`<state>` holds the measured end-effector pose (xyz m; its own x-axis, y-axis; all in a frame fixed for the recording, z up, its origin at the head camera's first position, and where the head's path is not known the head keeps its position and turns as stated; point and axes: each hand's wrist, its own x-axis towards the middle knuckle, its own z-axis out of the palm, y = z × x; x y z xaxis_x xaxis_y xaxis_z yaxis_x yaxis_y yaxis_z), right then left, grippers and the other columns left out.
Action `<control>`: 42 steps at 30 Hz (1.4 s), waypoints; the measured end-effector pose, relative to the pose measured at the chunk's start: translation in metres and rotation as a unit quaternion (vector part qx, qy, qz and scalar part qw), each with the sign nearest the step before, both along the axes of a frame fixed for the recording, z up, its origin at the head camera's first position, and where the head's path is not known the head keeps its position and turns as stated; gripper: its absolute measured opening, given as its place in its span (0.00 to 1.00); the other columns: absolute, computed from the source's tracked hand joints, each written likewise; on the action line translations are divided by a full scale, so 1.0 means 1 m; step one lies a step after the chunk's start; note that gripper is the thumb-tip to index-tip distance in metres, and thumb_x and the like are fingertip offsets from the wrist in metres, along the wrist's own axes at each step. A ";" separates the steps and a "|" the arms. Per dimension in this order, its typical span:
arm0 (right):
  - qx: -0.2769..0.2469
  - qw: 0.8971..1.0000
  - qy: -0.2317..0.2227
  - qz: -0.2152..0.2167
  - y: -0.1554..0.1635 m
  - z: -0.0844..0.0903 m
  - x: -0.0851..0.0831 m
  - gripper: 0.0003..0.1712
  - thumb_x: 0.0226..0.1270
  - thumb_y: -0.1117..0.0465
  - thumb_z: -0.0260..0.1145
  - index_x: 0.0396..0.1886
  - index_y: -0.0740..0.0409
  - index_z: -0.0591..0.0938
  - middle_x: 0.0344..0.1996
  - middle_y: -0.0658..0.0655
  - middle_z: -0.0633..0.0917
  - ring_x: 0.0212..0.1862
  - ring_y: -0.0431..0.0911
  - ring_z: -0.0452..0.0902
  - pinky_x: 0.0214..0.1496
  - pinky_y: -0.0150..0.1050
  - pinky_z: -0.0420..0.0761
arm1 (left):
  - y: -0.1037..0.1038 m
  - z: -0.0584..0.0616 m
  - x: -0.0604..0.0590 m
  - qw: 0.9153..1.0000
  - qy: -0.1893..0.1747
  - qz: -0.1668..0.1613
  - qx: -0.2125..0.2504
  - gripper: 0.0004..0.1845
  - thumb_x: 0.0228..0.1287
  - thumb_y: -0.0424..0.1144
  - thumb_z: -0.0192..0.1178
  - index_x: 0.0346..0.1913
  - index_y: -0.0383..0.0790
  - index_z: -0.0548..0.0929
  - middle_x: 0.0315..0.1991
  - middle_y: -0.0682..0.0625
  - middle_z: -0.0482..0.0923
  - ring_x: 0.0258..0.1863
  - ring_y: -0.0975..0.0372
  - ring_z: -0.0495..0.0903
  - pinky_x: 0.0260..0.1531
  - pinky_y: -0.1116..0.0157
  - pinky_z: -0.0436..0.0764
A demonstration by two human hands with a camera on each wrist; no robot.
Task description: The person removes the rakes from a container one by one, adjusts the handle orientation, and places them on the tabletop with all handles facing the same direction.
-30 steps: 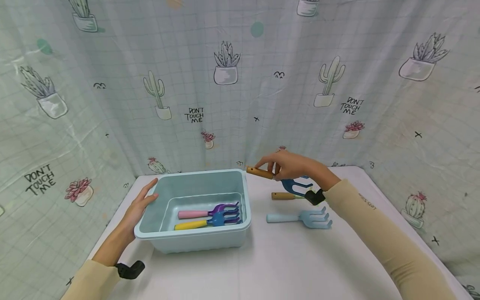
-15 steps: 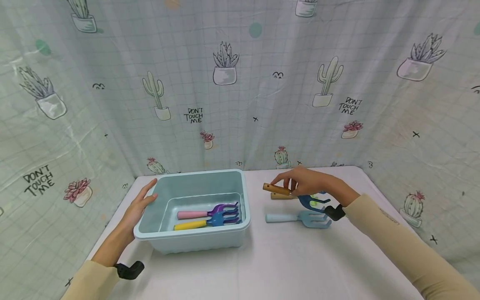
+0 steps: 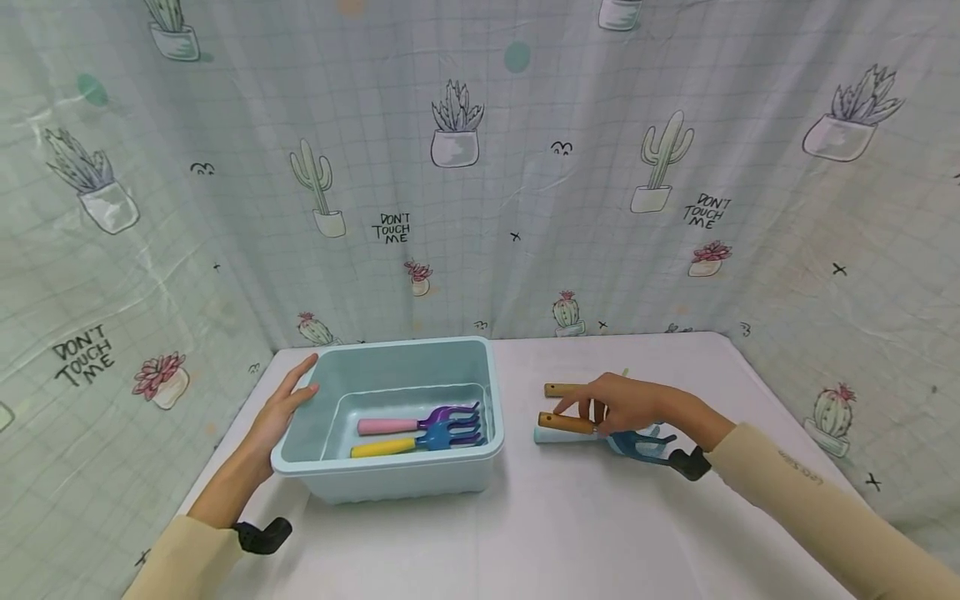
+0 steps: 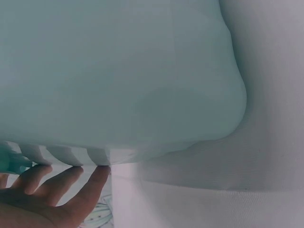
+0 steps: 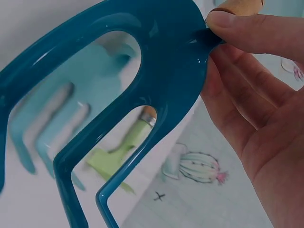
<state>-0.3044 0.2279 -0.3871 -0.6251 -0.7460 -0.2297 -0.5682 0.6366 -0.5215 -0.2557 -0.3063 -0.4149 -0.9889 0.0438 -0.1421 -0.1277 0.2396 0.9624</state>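
My right hand (image 3: 630, 402) pinches a dark blue hand rake (image 5: 175, 42) at the neck, where its wooden handle (image 3: 567, 423) meets the head. Below the held rake, and partly covered by it, lies a light blue hand rake (image 5: 71, 102). Farther back on the table is a light green tool (image 5: 126, 142) with a wooden handle (image 3: 561, 389). At the left, my left hand (image 3: 264, 425) grips the rim of a pale blue plastic basin (image 3: 390, 485), thumb over the edge and fingers against the outer wall. A pink-handled purple rake (image 3: 393, 426) and a yellow-handled blue rake (image 3: 386, 447) lie inside.
The white table (image 3: 465, 550) ends at a cactus-print curtain (image 3: 517, 192), which hangs behind and along both sides. The basin takes up the table's left part. A black wrist camera (image 3: 262, 536) sits on my left wrist.
My right hand has carried the dark blue rake rightward and toward me, from near the basin's back right corner to over the light blue rake. The left hand and basin stay put.
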 end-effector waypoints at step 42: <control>-0.015 0.999 -0.018 0.025 0.007 -0.062 0.030 0.37 0.57 0.77 0.69 0.62 0.38 0.84 0.41 0.40 0.86 0.41 0.33 0.80 0.45 0.31 0.83 | 0.002 0.000 0.002 1.000 0.006 0.003 -0.012 0.35 0.84 0.55 0.40 0.84 0.68 0.38 0.86 0.47 0.33 0.83 0.36 0.47 0.71 0.37 0.65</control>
<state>-0.2743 0.2347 -0.4495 -0.5794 -0.7825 -0.2281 -0.5790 0.5921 -0.5605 -0.2542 -0.3043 -0.4145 -0.9906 0.0349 -0.1319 -0.1183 0.2625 0.9576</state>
